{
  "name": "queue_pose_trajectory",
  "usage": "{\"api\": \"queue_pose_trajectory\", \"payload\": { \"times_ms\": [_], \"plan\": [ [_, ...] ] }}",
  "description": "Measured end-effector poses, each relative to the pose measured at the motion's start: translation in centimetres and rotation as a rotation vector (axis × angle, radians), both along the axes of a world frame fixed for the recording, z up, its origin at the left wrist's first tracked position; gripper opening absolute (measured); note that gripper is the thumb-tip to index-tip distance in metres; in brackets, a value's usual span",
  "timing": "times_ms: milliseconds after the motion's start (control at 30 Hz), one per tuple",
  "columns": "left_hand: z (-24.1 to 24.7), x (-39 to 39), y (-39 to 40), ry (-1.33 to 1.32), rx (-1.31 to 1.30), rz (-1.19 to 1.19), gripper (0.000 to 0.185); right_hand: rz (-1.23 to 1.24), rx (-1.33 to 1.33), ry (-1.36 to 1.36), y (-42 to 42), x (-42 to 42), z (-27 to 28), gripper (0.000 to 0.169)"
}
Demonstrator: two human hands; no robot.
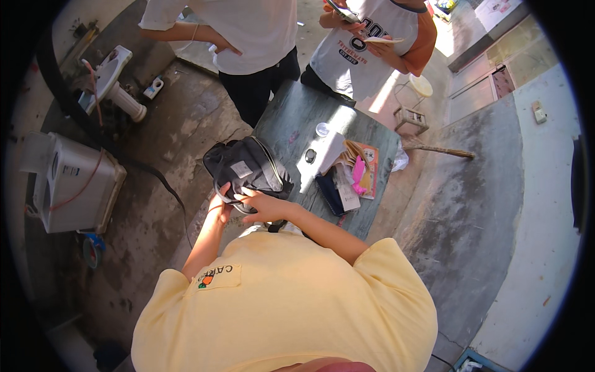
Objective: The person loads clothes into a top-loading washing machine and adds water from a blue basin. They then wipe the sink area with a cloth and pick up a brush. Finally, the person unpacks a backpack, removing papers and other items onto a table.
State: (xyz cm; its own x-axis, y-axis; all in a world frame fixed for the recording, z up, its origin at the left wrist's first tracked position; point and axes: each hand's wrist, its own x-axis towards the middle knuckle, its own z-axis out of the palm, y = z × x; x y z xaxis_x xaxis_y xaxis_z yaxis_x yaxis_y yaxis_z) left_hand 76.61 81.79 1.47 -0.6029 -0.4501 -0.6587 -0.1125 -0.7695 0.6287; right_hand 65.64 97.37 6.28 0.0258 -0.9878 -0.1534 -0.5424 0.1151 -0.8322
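Observation:
A black fabric backpack (241,169) with a pale patch lies at the near left edge of the dark, worn table (279,116), partly over the edge. My left hand (223,203) grips its near left edge by the handle strap. My right hand (263,205) reaches across from the right, its spread fingers touching the near side of the bag. What lies under those fingers is hidden. Right of the bag are a small round black object (310,156) on white paper, a clear round lid (322,129), a dark blue case (330,193), brown envelopes (355,151) and a bright pink item (358,174).
Two people stand across the table, one with a hand on the hip (228,45), the other holding objects (381,44). Left are a pedestal washbasin (109,76) and a white washing machine (79,186). Right are a straw broom (441,149), a small wooden stool (411,120) and a wall (534,186).

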Motion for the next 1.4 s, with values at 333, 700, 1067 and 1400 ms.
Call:
{"api": "queue_pose_trajectory", "payload": {
  "times_ms": [333, 700, 1067, 1400],
  "plan": [
    [3.6, -2.9, -4.9, -0.008, -0.447, 0.254, 0.031, -1.06, -0.11, -0.333, 11.5, -7.0, -6.5, 0.031],
    [9.9, -9.1, -17.2, 0.039, -0.658, 0.594, 0.031, -1.514, 0.169, -0.708, 21.8, -3.3, -14.7, 0.026],
    [8.8, -13.7, -18.8, 0.105, -0.639, 0.486, 0.035, -1.659, 0.001, -0.98, 17.9, -7.0, -13.6, 0.013],
    [3.7, -14.7, -17.6, -0.028, -0.535, 0.3, 0.033, -1.999, -0.043, 0.421, 19.5, -13.7, -15.5, 0.047]
  ]
}}
